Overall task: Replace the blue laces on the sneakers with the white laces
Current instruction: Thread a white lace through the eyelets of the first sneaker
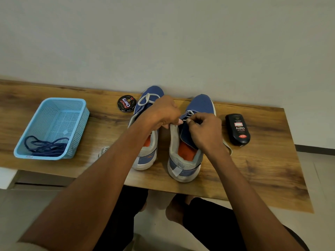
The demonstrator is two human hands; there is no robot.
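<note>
Blue laces (46, 146): out of both sneakers, heaped in the near corner of the light-blue perforated basket (72, 104) at the left of the worktop (262, 171); removal judged done.
Left sneaker (146, 153): blue, with orange insole, toe toward the wall; white lace (146, 99) threaded over the forefoot with a loop lying loose near the toe; upper eyelets hidden behind the left hand, so degree of lacing not readable; a white lace end (103, 151) trailing on the worktop beside the forearm.
Right sneaker (184, 156): just beside the left one, tongue pulled back; white crossings (189, 113) visible at the lower eyelets only; the step in hand, judged partway up.
Left hand (163, 113): reaching across the left sneaker, fingertips pinching the white lace at the right sneaker's eyelet row.
Right hand (203, 131): curled over the tongue, thumb and forefinger pinching the lace close to the left hand's fingertips; a white strand (227, 146) running out beneath the wrist onto the worktop.
Remaining, as judged: upper eyelets of the right sneaker, tightening, tying both; finish of the left sneaker uncertain.
Bystanders: round shoe-polish tin (126, 103) by the wall, black liquid-polish bottle (237, 129) to the right, both apart from the sneakers.
</note>
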